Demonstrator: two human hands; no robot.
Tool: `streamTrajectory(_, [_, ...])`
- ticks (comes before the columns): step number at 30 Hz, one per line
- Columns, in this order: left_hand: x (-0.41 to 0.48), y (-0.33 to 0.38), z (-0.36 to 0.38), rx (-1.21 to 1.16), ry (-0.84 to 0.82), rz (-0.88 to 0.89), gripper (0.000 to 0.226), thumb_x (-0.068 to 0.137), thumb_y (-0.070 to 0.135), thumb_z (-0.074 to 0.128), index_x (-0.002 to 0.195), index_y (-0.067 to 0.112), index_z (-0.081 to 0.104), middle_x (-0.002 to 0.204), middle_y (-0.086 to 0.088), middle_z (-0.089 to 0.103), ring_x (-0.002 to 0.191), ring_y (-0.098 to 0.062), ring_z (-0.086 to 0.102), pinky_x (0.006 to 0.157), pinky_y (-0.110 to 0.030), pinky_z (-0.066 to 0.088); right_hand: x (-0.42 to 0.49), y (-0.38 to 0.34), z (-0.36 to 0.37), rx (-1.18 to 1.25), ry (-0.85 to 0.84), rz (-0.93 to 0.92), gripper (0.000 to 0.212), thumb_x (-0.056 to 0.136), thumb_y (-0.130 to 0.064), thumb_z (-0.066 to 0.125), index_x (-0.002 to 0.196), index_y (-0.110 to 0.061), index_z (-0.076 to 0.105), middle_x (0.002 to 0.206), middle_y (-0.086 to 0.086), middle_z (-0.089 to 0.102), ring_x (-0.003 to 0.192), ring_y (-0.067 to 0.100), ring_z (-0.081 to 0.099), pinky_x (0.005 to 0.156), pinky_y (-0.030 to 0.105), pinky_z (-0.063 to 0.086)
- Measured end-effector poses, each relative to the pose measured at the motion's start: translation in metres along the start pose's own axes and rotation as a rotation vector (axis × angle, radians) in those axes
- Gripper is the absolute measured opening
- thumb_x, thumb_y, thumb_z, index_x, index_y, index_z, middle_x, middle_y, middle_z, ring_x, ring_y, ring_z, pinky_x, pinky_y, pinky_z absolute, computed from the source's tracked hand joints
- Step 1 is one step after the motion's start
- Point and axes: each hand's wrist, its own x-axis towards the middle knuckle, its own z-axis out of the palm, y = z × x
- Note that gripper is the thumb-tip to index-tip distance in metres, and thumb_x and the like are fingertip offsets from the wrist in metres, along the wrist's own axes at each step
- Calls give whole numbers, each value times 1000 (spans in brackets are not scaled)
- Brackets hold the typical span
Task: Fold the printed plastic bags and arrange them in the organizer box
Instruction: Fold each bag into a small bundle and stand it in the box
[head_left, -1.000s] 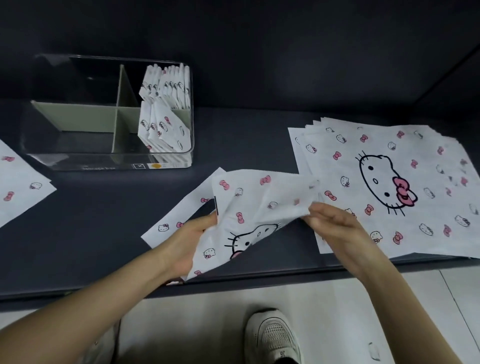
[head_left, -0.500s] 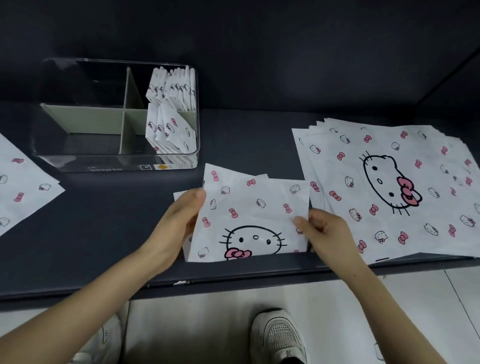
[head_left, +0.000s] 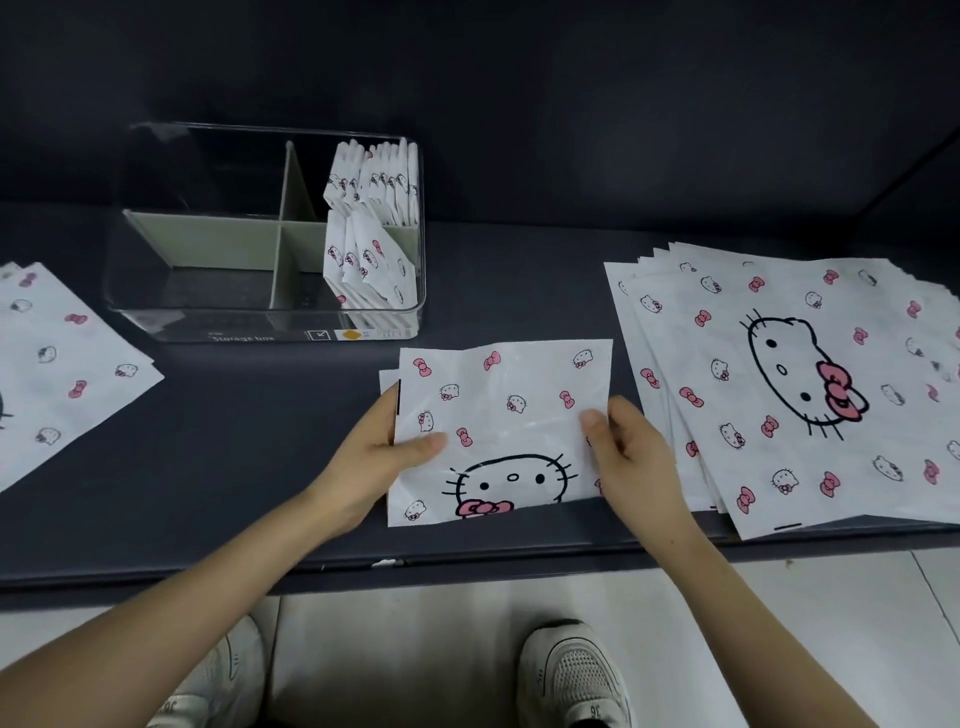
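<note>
A white printed plastic bag, folded in half, lies flat on the dark table in front of me. My left hand grips its left edge, thumb on top. My right hand grips its right edge the same way. A clear organizer box with grey dividers stands at the back left. Several folded bags stand upright in its two right compartments; the left compartments hold nothing.
A stack of unfolded printed bags lies spread at the right, overhanging the table's front edge. More flat bags lie at the far left. The table's front edge runs just below my hands; the floor and my shoes show beneath.
The bag was crumpled and lifted between my hands a second ago. It now lies folded flat on the table, with both hands holding its side edges.
</note>
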Motion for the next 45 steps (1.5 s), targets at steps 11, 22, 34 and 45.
streamTrajectory(11, [-19, -11, -19, 632, 289, 270, 67, 84, 1, 69, 126, 42, 36, 68, 5, 66, 85, -4, 64, 82, -4, 40, 0, 15, 17, -402, 75, -25, 23, 98, -17, 49, 76, -14, 40, 49, -2, 29, 47, 17, 23, 48, 30, 25])
streamTrajectory(22, [-21, -15, 1, 1321, 54, 713, 40, 100, 30, 37, 123, 15, 66, 139, -8, 53, 134, -28, 42, 115, -44, 25, 9, 6, 27, -667, 116, -70, 25, 98, -28, 48, 95, -9, 64, 61, 7, 53, 58, 30, 45, 53, 28, 31])
streamTrajectory(34, [3, -41, 10, 1685, -113, 481, 62, 100, 56, 12, 145, 26, 40, 154, -3, 33, 144, -27, 24, 111, -52, 16, 24, 7, 32, -662, 75, 54, 30, 99, -34, 44, 77, -14, 43, 61, -1, 46, 62, 25, 47, 51, 27, 30])
streamTrajectory(45, [2, -38, 14, 1692, -102, 430, 76, 90, 74, 13, 146, 30, 38, 156, -1, 30, 146, -26, 17, 110, -57, 15, -8, 6, 26, -929, 352, -300, 55, 83, -53, 58, 122, -13, 59, 89, 9, 62, 74, 30, 59, 63, 37, 42])
